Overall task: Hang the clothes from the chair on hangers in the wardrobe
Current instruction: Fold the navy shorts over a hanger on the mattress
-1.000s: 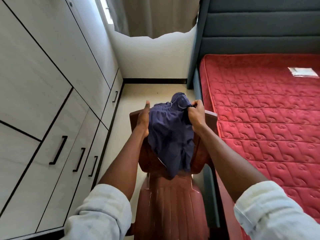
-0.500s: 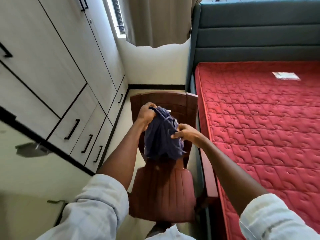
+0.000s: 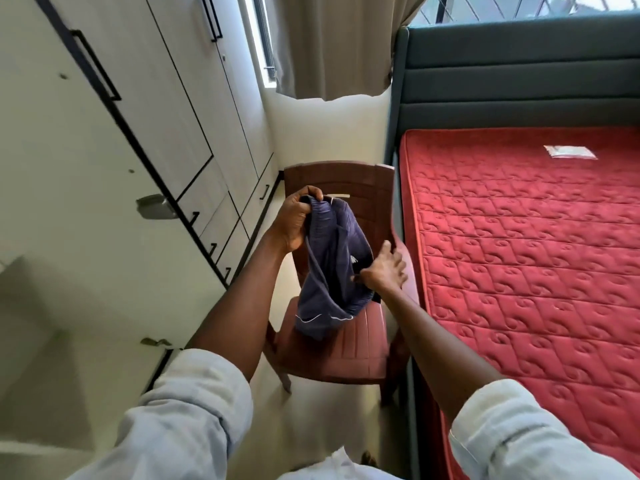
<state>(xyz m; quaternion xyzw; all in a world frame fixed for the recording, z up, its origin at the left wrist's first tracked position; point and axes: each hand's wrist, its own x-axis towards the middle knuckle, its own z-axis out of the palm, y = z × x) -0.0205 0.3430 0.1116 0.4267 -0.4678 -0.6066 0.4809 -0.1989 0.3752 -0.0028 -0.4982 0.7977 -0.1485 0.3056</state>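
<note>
Navy garment (image 3: 330,271): soft ribbed cloth, bunched, hanging above the chair seat.
Left hand (image 3: 298,218): fingers curled tight round its top edge.
Right hand (image 3: 382,270): pinches its lower fold.
Chair (image 3: 349,348): brown moulded plastic, ridged seat.
Mattress (image 3: 519,254): red, quilted.

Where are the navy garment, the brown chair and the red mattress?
navy garment (image 3: 332,258): head view, on the middle of the hanging cloth.
brown chair (image 3: 360,348): head view, on the bare seat.
red mattress (image 3: 519,237): head view, on its quilted top.
</note>
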